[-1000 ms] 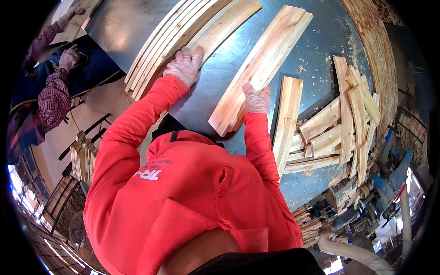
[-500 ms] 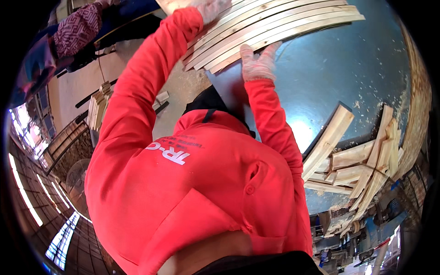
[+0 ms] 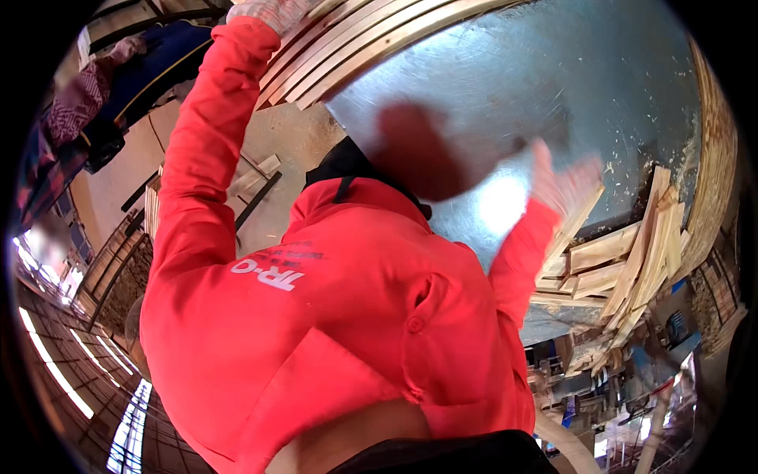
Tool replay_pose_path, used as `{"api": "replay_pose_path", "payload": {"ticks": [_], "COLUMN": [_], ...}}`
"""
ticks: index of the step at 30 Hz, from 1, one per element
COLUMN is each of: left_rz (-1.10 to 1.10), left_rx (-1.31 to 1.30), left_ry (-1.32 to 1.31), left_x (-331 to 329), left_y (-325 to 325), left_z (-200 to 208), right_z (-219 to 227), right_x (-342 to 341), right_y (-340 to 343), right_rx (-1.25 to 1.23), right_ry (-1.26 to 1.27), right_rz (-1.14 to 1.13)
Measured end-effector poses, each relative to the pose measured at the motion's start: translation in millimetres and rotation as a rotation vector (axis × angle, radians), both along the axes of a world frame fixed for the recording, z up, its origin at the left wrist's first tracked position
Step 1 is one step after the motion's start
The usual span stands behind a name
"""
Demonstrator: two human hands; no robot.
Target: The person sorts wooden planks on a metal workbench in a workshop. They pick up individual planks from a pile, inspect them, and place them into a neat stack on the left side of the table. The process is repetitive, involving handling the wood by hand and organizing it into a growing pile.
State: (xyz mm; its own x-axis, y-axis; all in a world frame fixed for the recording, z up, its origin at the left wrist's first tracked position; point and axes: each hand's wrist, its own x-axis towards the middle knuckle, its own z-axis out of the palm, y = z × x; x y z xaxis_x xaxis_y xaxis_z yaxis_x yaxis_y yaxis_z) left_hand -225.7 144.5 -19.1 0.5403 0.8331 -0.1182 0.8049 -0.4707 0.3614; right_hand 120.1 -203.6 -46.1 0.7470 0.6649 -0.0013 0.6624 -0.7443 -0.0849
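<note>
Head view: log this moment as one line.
left hand: at long boards, partly cut off | right hand: open, blurred, near wood pile | surface: metal table

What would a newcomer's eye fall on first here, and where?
The red jacket fills the lower middle. Above it, long wooden strips lie side by side at the top, the left hand at their left. On the right, the blurred right hand is near a jumble of wood pieces on the shiny table.

Wooden strips on metal table
</note>
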Motion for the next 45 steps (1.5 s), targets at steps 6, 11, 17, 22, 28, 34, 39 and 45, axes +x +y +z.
{"api": "replay_pose_path", "payload": {"ticks": [6, 11, 17, 22, 28, 34, 39, 45], "left_rz": [0.024, -0.033, -0.143, -0.090, 0.185, 0.238, 0.101, 0.045], "left_rx": [-0.678, -0.053, -1.149, -1.492, -1.297, -1.272, -1.190, -1.374], "left_ry": [0.087, 0.389, -0.776, -0.516, -0.511, -0.659, -0.583, -0.466], "left_x": [-34.0, 41.7, 151.9, 244.8, 232.0, 256.9, 279.8, 289.3], "left_y": [68.3, -4.7, -196.4, -264.1, -276.3, -304.0, -322.8, -345.9], "left_z": [-28.7, 24.0, -11.0, 0.9, -34.5, -28.5, -20.4, -58.7], "right_z": [-18.9, 0.4, 57.6, 29.3, 43.6, 51.7, 20.0, 22.3], "right_x": [51.2, 77.8, 105.1, 230.0, 354.9, 373.6, 302.4, 148.7], "right_y": [-169.4, -165.0, -2.5, 3.4, -64.0, -71.2, -99.8, -95.6], "right_rx": [-0.541, 0.190, 1.486, 0.183, -0.710, -0.571, 0.119, -0.002], "right_ry": [0.248, 0.723, 2.013, 0.114, 0.040, 0.405, 0.797, 0.598], "right_rz": [-0.554, -0.448, -0.429, 0.188, -0.097, 0.059, -0.254, 0.040]}}
